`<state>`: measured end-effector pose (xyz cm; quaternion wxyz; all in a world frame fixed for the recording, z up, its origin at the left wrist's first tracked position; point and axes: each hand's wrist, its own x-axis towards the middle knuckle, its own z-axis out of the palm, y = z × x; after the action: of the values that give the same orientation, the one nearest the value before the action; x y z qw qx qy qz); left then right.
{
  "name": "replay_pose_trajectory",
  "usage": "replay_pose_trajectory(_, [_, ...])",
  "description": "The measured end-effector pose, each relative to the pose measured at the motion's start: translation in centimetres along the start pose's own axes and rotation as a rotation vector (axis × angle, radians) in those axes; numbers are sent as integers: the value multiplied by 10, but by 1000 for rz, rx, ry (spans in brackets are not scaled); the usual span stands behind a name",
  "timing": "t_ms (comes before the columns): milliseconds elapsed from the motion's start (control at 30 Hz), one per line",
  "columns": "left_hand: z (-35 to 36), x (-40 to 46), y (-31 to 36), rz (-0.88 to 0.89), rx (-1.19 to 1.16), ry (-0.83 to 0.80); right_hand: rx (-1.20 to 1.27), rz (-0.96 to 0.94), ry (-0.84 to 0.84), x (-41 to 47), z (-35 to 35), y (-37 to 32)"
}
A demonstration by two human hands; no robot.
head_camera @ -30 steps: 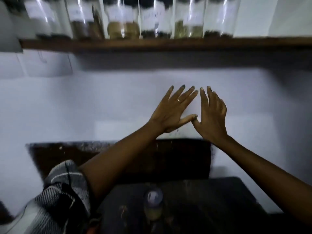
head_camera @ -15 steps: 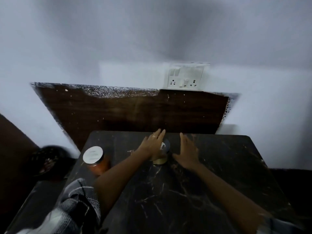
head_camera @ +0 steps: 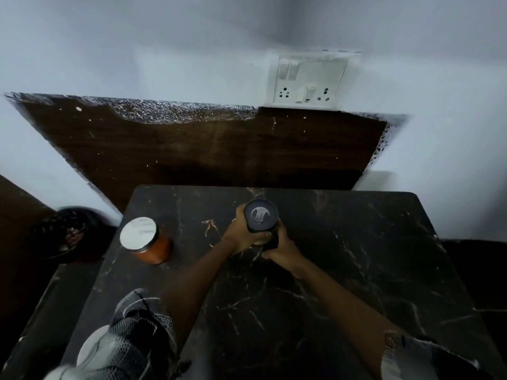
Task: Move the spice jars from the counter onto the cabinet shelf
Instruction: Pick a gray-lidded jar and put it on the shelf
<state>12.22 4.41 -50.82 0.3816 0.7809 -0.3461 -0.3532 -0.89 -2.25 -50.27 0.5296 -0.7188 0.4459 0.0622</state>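
Observation:
A spice jar [head_camera: 261,218] with a dark round lid stands near the middle of the black marble counter [head_camera: 343,270]. My left hand [head_camera: 241,234] grips its left side and my right hand [head_camera: 282,248] grips its right side, fingers curled round the glass. Most of the jar's body is hidden by my hands. A second jar [head_camera: 146,241], filled with orange-red spice and capped with a silver lid, stands alone on the counter's left part. The cabinet shelf is out of view.
A dark wooden panel [head_camera: 205,149] leans against the white wall behind the counter. A white switch and socket plate [head_camera: 310,80] sits on the wall above it. A dark bowl-like object [head_camera: 65,231] lies left of the counter, lower down.
My view dropped from the shelf of jars to the counter. Both hands came down from the wall, reached the dark-lidded jar and now grip it from both sides.

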Motion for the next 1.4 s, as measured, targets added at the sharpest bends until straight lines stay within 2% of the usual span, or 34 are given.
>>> replay_pose_trajectory(167, [2,-8,0,64,-73,121,-18,14,-22,-1,-4,1])
replay_pose_trajectory(300, [-7,-20,19,151,-134,278,-40,-56,106,-10,-10,-9])
replay_pose_trajectory(433, [-27,-28,60,214,-188,372,154,-240,276,-31,-23,-44])
replay_pose_trajectory(667, [-80,-56,163,394,-301,508,532,-576,363,-94,-65,-123])
replay_pose_trajectory(867, [-125,-102,258,611,-379,568,747,-767,242,-166,-92,-187])
replay_pose_trajectory(1033, [-149,-140,311,745,-530,477,964,-869,-9,-209,-106,-225])
replay_pose_trajectory(1133, [-159,-161,329,790,-592,383,1023,-964,-41,-228,-111,-240])
replay_pose_trajectory(1233, [-165,-178,342,812,-597,294,936,-1043,144,-247,-113,-252])
replay_pose_trajectory(1400, [-157,-197,349,829,-556,244,663,-1227,731,-265,-103,-262])
